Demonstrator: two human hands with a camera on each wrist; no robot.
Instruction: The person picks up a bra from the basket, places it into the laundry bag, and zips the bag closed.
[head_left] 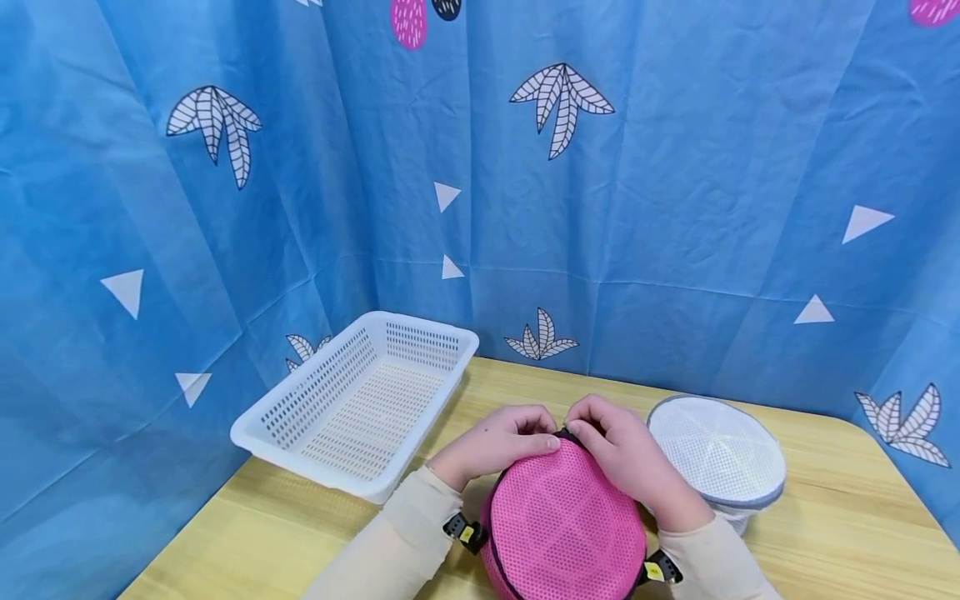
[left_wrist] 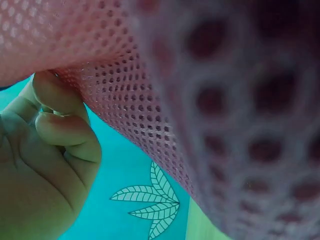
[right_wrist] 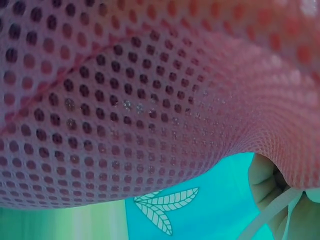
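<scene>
A round pink mesh laundry bag (head_left: 566,525) with dark trim stands at the table's front, close to the person. At its far edge, my left hand (head_left: 510,440) pinches the dark rim between thumb and curled fingers. Right beside it, my right hand (head_left: 626,446) pinches the same rim where the zipper edge seems to run; the zipper pull itself is hidden by the fingers. Pink mesh (left_wrist: 135,100) fills much of the left wrist view, with curled left fingers (left_wrist: 65,125) at its edge. In the right wrist view, a pale strap (right_wrist: 270,215) crosses below the right fingers.
A white perforated plastic basket (head_left: 427,425) stands at the left rear of the wooden table (head_left: 840,517). Just right of my right hand is a white mesh bag (head_left: 716,450) with grey trim. A blue patterned curtain (head_left: 675,208) hangs behind the table and along its left.
</scene>
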